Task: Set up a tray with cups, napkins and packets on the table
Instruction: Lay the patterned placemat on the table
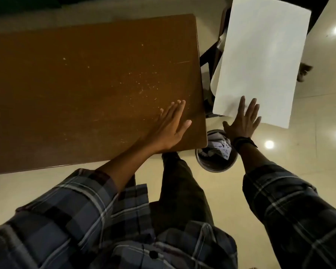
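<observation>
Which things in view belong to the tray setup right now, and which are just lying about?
Belongs to the job:
- brown table, with crumbs on it
- left hand, flat on the table
- right hand, fingers spread on the white sheet

Just there:
- waste bin with crumpled paper, on the floor by the table corner

No tray, cups, napkins or packets visible.

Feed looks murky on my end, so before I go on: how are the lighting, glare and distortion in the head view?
Head view: dim, warm light; round lamp glare spots on the glossy cream floor tiles; the large white flat sheet is brightest, almost blown out; wide-angle lens bows the brown wooden table edges; both hands slightly soft, left hand, right hand.
</observation>
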Available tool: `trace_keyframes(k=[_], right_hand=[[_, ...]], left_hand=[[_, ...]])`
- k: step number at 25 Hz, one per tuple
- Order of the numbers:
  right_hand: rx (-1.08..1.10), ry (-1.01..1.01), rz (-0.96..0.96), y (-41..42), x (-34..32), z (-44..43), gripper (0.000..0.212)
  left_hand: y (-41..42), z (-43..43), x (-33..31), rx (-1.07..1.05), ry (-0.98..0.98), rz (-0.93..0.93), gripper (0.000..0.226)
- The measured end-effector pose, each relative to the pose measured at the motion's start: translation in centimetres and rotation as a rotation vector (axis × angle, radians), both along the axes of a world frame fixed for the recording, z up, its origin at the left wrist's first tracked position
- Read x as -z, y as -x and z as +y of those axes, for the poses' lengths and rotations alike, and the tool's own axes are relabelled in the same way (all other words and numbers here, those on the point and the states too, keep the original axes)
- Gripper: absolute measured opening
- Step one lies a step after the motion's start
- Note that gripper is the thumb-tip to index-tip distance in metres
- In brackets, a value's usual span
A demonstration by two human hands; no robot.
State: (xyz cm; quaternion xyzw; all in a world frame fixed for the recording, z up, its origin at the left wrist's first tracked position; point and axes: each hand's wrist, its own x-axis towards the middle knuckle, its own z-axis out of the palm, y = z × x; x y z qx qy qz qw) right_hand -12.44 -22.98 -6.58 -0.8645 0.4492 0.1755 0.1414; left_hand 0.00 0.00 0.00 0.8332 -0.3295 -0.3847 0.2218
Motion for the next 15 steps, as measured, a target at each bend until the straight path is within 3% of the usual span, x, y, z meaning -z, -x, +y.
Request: trace_keyframes(k=[3, 7, 15], right_hand=[[-0.139, 0.103, 0.076, 0.2, 1.3, -2.5, 0.086], [-0.214, 0.159, 0.038, -0.9, 0.2, -1.2, 0.069], [-0.581, -0.118, -0.254, -3.8, -9.2, 10.9, 0.068]], left_hand=[[-0.1, -1.3, 1.0, -0.035, -0.018, 0.007, 0.066], [-0.4, -0.4, 1.7, -0.113, -0.046, 0.076, 0.064], [-3.6, 7.7, 2.7, -0.581, -0.08, 0.265, 0.068]])
